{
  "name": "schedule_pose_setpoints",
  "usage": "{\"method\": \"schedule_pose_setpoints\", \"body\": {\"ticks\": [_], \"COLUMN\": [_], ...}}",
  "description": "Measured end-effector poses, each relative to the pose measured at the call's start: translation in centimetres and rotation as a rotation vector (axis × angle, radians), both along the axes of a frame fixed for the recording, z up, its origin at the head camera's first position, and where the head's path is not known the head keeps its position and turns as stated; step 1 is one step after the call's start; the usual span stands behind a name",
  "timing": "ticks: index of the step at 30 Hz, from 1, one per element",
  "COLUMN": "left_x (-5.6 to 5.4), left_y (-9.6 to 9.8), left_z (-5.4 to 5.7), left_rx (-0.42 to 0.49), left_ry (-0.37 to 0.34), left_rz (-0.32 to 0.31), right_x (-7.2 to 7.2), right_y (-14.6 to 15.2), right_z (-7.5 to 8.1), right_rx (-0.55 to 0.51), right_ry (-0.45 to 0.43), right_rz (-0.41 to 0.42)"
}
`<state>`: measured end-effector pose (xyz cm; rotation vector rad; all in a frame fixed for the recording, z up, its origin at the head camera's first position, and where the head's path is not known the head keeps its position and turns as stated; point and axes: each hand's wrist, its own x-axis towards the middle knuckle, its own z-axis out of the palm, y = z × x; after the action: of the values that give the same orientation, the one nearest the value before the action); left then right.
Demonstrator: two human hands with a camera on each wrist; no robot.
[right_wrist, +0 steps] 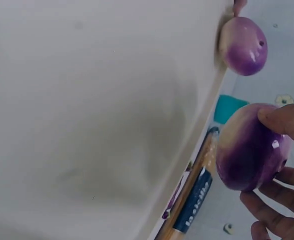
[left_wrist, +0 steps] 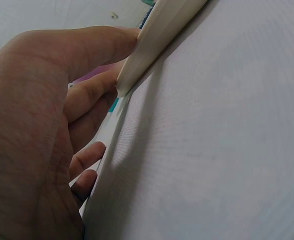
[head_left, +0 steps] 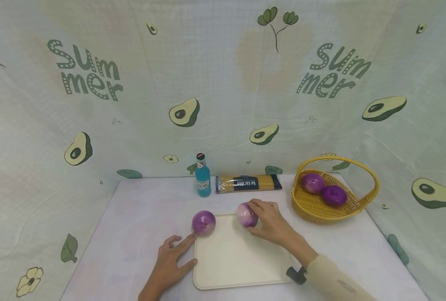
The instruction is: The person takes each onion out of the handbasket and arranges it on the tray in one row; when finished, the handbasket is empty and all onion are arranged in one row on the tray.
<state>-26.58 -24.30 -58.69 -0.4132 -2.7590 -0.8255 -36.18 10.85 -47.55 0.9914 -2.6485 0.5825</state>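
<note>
A cream tray (head_left: 245, 259) lies on the table. My right hand (head_left: 269, 221) grips a round purple-and-white vegetable (head_left: 244, 215) over the tray's far right part. In the right wrist view, the thumb lies on one side of this vegetable (right_wrist: 247, 150) and fingertips on the other. My left hand (head_left: 172, 263) is at the tray's left edge, thumb and forefinger stretched towards it. The left wrist view has those fingertips right at the tray's side wall (left_wrist: 149, 47). Just beyond the left forefinger, a second purple-and-white vegetable (head_left: 203, 223) sits at the tray's far left corner.
Behind the tray stand a blue bottle (head_left: 203, 179) and a pack of spaghetti (head_left: 228, 184) lying flat. At the back right is a yellow wicker basket (head_left: 309, 211) with a tall handle, holding two purple vegetables (head_left: 334, 196). A patterned cloth (head_left: 215, 83) hangs behind the table.
</note>
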Motion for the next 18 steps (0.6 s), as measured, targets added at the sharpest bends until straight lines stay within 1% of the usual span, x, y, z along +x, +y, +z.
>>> {"method": "schedule_pose_setpoints", "body": {"ticks": [5,10,18], "left_x": [0.0,0.0,0.1], "left_y": [0.0,0.0,0.1], "left_z": [0.1,0.2,0.2], "left_rx": [-0.008,-0.006,0.012], "left_ry": [0.027,0.033,0.029], "left_rz": [-0.004,-0.001,-0.008], "right_x": [0.0,0.0,-0.1], "right_y": [-0.7,-1.3,-2.0], "right_z": [-0.3,-0.6,-0.7], "right_rx": [0.001,0.006,0.015], "right_ry": [0.000,-0.016,0.028], "right_rz": [0.007,0.006,0.027]}}
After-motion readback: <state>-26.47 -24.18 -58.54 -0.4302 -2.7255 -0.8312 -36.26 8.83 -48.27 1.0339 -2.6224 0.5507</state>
